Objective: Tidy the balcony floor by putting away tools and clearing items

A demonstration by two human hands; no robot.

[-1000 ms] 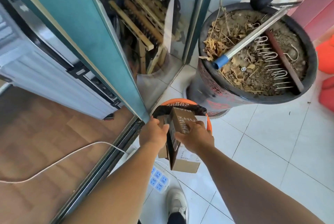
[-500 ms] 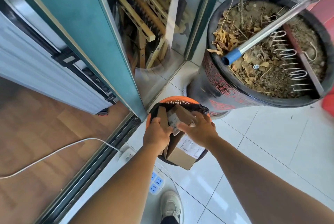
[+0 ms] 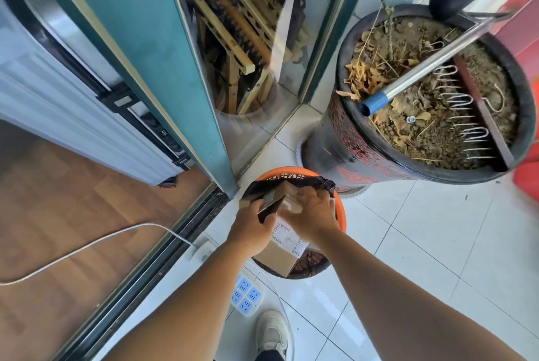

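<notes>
A brown cardboard box [image 3: 277, 255] with a white label lies tilted across an orange waste basket [image 3: 340, 212] lined with a black bag. My left hand [image 3: 250, 228] grips the box's left flap edge from above. My right hand [image 3: 312, 214] curls over the box's upper end and presses it into the basket. The lower end of the box sticks out over the near rim. The basket's inside is mostly hidden by the box and my hands.
A big dark planter [image 3: 358, 144] with dry soil and a metal rake [image 3: 420, 80] stands right behind the basket. A teal sliding door frame [image 3: 175, 74] is at left, its track below. A white power strip [image 3: 246, 296], its cable [image 3: 87, 247] and my shoe [image 3: 272, 334] lie near.
The box has gone from held upright above the basket to lying tilted inside it. Both hands have moved down and forward with it, now pushing on its upper end.
</notes>
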